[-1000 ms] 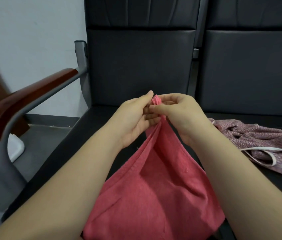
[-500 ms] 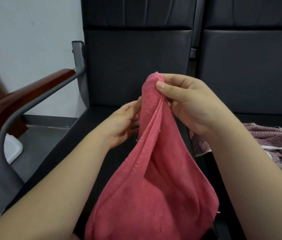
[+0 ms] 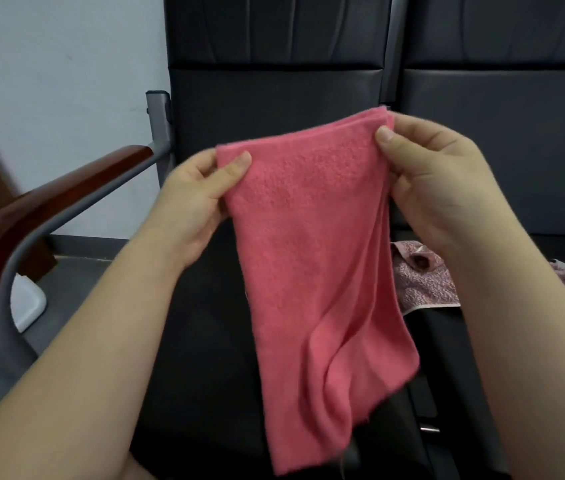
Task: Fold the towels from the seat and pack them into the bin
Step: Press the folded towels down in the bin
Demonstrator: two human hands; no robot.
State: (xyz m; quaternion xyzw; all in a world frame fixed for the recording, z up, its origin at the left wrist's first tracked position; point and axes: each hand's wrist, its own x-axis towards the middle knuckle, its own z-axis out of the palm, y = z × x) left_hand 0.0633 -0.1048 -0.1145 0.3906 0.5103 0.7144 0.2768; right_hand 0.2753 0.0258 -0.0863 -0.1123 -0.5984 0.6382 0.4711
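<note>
**Fig. Pink towel hung by its two upper corners above the seat**

My left hand (image 3: 198, 199) and my right hand (image 3: 430, 181) hold a pink terry-cloth towel (image 3: 309, 254) in the air in front of me, above the black padded seat (image 3: 205, 341). Each hand pinches one upper corner, with the thumb on the face toward me and the other fingers hidden behind the cloth. Neither hand is spread. The top edge runs taut from hand to hand and slopes upward toward my right, so my right hand is the higher one. Below that edge the towel hangs free. Its long axis runs downward and drifts a little to my right, which puts the loose, wrinkled lower end somewhat nearer my right arm. Layered edges along the right side suggest to me that the cloth is already doubled lengthwise. The next fold turns on this axis. The short edge lies between my hands and the long run falls below them, so the lower end must come up to the top edge, or the strip must go down onto the seat beneath. A mottled mauve towel with pale edging (image 3: 423, 282) lies crumpled and unfolded on the seat to my right, partly behind my right forearm. A wooden-topped grey metal armrest (image 3: 49, 202) stands to my left. The bin is not in view
</note>
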